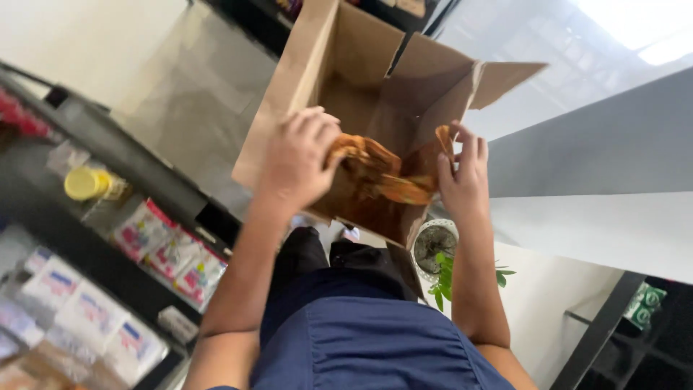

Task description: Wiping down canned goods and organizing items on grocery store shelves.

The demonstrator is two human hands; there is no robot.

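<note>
I have an orange-brown crinkly packet [375, 173] stretched between my hands, just inside the open cardboard box [346, 58]. My left hand [299, 162] has its grip closed over the packet's left end; my right hand [462, 177] pinches the right end between fingertips and thumb. The box stands open with its flaps spread. Below my right wrist sits a small potted plant [437, 253] in a pale pot. On the dark shelf [144, 180] to my left lie pink-and-white packets [173, 249], white packets with blue and red labels [79, 307], and a yellow-lidded jar [90, 184].
</note>
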